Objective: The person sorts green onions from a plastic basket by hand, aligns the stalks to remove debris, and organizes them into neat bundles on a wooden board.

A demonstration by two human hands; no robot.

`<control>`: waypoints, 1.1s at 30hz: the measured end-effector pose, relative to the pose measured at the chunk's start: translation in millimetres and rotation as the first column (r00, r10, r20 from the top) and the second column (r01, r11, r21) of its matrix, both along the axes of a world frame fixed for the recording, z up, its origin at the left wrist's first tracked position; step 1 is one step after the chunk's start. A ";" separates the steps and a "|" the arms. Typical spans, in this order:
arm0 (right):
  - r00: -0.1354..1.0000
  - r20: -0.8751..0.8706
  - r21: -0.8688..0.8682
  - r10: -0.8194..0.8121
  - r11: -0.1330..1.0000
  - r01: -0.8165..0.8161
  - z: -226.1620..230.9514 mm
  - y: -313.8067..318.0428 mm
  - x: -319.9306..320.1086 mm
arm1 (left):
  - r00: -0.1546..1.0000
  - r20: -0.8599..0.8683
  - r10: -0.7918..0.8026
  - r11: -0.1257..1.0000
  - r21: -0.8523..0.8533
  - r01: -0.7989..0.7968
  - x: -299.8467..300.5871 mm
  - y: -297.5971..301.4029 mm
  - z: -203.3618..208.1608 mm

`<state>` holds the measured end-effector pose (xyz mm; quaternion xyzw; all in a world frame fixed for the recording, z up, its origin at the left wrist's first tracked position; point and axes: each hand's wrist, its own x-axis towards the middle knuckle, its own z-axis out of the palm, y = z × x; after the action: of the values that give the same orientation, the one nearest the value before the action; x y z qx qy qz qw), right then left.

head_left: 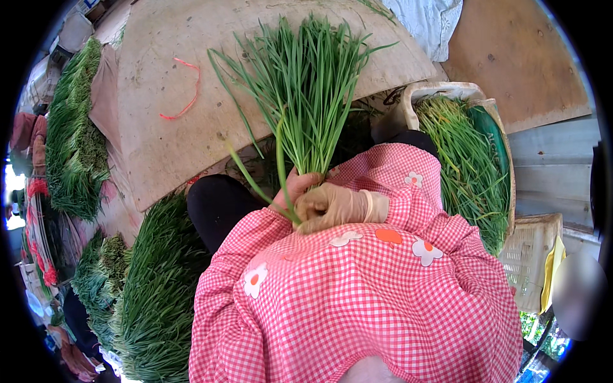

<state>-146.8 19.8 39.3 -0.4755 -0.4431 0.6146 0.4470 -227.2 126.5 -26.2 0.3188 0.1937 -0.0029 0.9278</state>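
A bunch of green chives (310, 89) stands fanned out in front of me, its leaf tips pointing away over the board. My left hand (297, 186), bare, is closed round the stems at the lower end. Across the front of it lies my right hand (332, 205) in a tan glove, fingers curled in a pinch. Two paler, yellowish chive blades (281, 159) stick out of the right-hand fingers, apart from the main bunch. The stem ends are hidden behind the glove.
A worn wooden board (159, 134) spreads ahead, with a red tie strip (191, 96) on it. At right, a pale crate (469, 91) holds loose chives (460, 166). Chive heaps (159, 293) lie at left, with another pile (76, 134) beyond.
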 end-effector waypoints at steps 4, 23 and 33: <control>0.914 -0.376 0.317 -0.152 0.906 0.281 48.4 2.5 17.7 | 0.999 0.038 0.014 0.959 -0.284 -0.002 -1.6 3.6 -7.4; 0.130 0.750 0.601 -0.648 0.751 0.275 54.9 1.3 124.5 | 0.980 0.170 -0.106 0.968 -0.206 0.140 -7.3 14.5 -14.7; 0.417 0.774 0.299 -0.477 0.855 0.423 11.8 -2.3 144.0 | 0.985 0.071 -0.159 0.983 -0.080 0.165 -6.8 14.0 -8.6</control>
<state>-2.8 17.5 51.2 -0.7940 -0.4731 0.1615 0.3460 -234.0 140.5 -34.8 0.2934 0.1371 -0.0765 0.9430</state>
